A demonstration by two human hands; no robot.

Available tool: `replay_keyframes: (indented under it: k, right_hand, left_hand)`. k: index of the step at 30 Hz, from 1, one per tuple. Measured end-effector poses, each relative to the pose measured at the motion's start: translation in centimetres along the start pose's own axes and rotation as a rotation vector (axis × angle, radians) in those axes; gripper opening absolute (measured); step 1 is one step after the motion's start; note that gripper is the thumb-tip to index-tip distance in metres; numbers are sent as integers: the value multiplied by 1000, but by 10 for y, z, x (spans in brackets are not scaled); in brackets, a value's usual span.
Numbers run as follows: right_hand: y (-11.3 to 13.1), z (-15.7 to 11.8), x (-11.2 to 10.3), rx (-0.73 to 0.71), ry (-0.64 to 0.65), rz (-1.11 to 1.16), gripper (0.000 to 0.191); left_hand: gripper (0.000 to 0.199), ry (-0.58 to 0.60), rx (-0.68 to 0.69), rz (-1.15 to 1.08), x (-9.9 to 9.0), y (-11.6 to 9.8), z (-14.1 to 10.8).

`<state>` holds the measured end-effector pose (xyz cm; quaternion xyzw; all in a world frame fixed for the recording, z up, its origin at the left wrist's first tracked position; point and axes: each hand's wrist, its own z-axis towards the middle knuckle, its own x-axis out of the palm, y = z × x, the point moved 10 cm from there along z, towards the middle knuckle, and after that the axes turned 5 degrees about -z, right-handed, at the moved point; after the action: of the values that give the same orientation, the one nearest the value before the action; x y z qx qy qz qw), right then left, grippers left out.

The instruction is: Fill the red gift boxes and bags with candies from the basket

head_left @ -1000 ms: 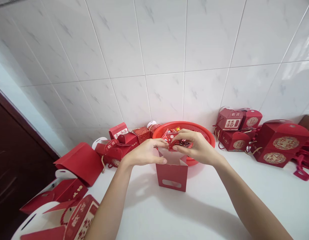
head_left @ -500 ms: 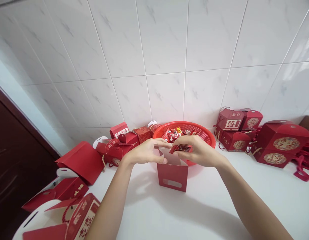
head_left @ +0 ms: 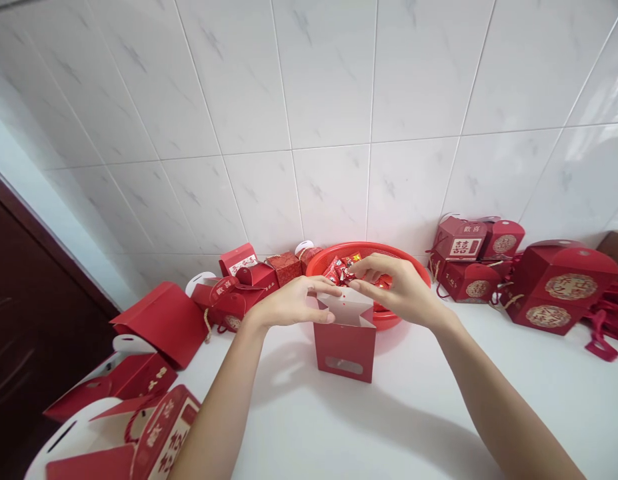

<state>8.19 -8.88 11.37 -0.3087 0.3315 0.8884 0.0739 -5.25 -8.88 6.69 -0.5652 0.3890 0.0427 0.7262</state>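
Note:
A red paper gift box stands upright on the white table with its top open and a small window in its front. My left hand grips its left upper edge, thumb at the front rim and fingers across the opening. Above the box's right rear side hovers my right hand, its thumb and curved fingers parted, with nothing visible between them. Just behind the box is a red plastic basket holding red-wrapped candies. The right hand hides part of them, and the box's bottom inside is out of sight.
Several red gift boxes line the left side, one open box near my left forearm. Stacked red boxes and larger ones stand at the right, beside dark red cords. A tiled wall closes off the back.
My right hand has risen from the box's opening and its fingers have parted, uncovering more of the white inside. My left hand and the box have stayed in place.

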Motion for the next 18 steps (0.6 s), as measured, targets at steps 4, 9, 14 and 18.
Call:
replay_keyframes:
  k: [4,9,14,18]
  right_hand:
    - [-4,-3,-19,39,-35,-25,23]
    - [-4,-5,-19,65,19,-63,25]
    - [-4,-6,2,56,184,-146,25]
    - [-3,-11,22,34,364,-246,34]
  left_hand:
    - [33,-15,16,40,0,-5,-1]
    - [36,-18,26,82,1,-12,-2]
    - [27,-38,30,138,4,-11,3]
    - [18,-20,77,177,9,-16,5]
